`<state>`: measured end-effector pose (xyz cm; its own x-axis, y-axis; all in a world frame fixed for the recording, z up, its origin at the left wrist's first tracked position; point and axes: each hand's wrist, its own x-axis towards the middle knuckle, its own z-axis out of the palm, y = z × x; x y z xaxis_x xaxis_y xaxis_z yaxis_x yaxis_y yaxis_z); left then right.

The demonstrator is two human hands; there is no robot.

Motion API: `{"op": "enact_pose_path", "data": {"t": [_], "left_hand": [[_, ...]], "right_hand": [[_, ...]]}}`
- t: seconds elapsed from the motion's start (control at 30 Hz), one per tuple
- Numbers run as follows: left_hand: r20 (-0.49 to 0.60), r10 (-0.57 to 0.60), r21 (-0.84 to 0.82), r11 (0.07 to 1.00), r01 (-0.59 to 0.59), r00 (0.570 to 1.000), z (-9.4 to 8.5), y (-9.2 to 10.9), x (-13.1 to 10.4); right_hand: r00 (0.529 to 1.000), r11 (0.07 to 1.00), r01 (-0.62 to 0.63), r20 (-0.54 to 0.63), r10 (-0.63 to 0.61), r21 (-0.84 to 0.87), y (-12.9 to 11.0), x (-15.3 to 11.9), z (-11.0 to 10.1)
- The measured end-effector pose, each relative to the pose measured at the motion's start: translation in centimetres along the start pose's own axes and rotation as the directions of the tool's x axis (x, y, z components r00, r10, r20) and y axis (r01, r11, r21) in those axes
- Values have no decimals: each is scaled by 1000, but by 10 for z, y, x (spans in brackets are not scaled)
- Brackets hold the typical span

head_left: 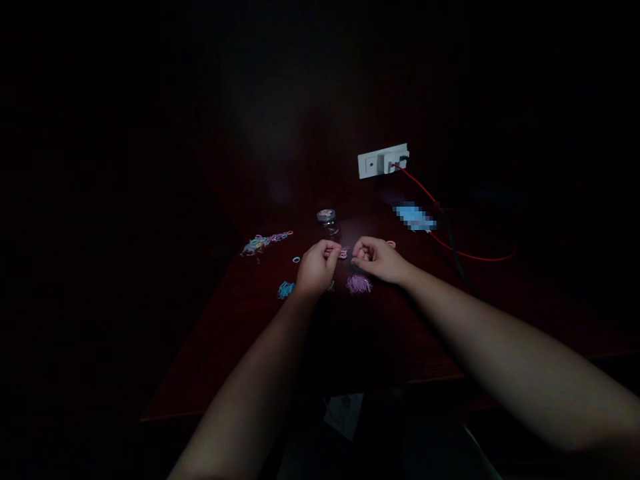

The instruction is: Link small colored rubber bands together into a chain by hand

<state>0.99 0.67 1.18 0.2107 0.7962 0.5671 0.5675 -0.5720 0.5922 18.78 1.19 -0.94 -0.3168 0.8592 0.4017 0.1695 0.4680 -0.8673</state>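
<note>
My left hand (319,267) is closed, its thumb and forefinger pressed together at a few small pink rubber bands (343,254). Across a narrow gap, my right hand (375,259) has its fingers curled toward the thumb; anything between them is too small to make out. Just below the right fingers lies a pile of purple rubber bands (359,285). A blue pile of bands (286,290) sits left of my left wrist, and a single light-blue band (296,259) lies beside that hand. Partly behind my right hand is an orange band (391,245).
A mixed heap of coloured bands (257,245) spreads over the table's (225,333) left side. Behind my hands stands a small clear jar with a lid (327,217). A red cable (470,255) runs from the wall socket (371,164) to a blurred blue phone-like object (414,217).
</note>
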Motion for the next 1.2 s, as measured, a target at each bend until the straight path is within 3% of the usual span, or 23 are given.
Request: {"op": "enact_pose_path", "data": {"t": [0.27, 0.7, 1.2], "left_hand": [[126, -12, -30, 999, 16, 992, 6, -21, -8], [111, 58, -58, 997, -52, 992, 6, -18, -10], [156, 47, -70, 997, -37, 987, 7, -12, -10]], "right_hand": [[999, 1000, 22, 24, -22, 11, 5, 3, 2], [1000, 1000, 6, 14, -5, -23, 9, 2, -3], [1000, 993, 17, 22, -15, -114, 5, 1, -3]]}}
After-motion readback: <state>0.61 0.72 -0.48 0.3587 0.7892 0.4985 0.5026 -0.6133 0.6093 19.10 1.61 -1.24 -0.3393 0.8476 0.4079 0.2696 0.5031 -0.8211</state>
